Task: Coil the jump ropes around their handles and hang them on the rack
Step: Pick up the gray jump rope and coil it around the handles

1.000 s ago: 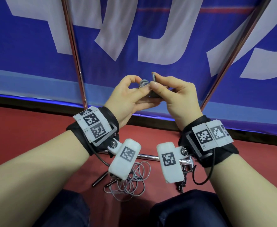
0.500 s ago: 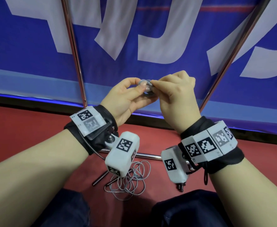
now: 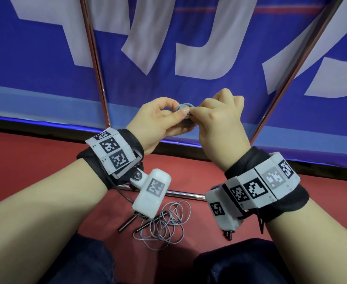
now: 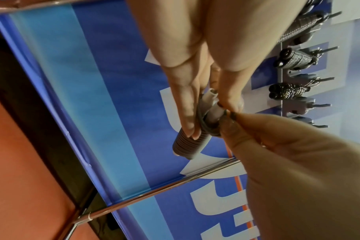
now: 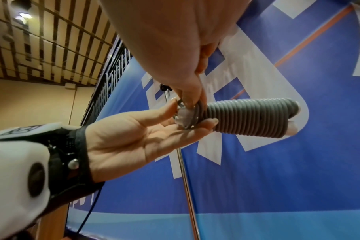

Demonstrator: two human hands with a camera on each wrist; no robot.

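The person sits low on a red floor (image 3: 35, 165), facing a big blue banner (image 3: 45, 58) with large white letters. Thin shiny metal poles (image 3: 95, 64) stand in front of the banner, and one more pole lies flat on the floor near the knees.

Both hands are raised together before the banner. The left hand (image 3: 158, 121) holds the coiled jump rope (image 5: 249, 119), a grey bundle wound tightly in many neat turns around its handles; thumb and fingers are closed on the end of the bundle where the pale handle tips show. The right hand (image 3: 219, 124) pinches the last piece of rope at this same end, fingertips narrow and touching the left thumb.

On the floor between the knees lies a second jump rope (image 3: 164, 224), loose and tangled, its dark handles beside it.

In the left wrist view a grey rack (image 4: 286, 73) is on the banner, with several wound ropes (image 4: 288, 90) on its hooks. In the right wrist view a pale wall and a slatted ceiling appear far behind.
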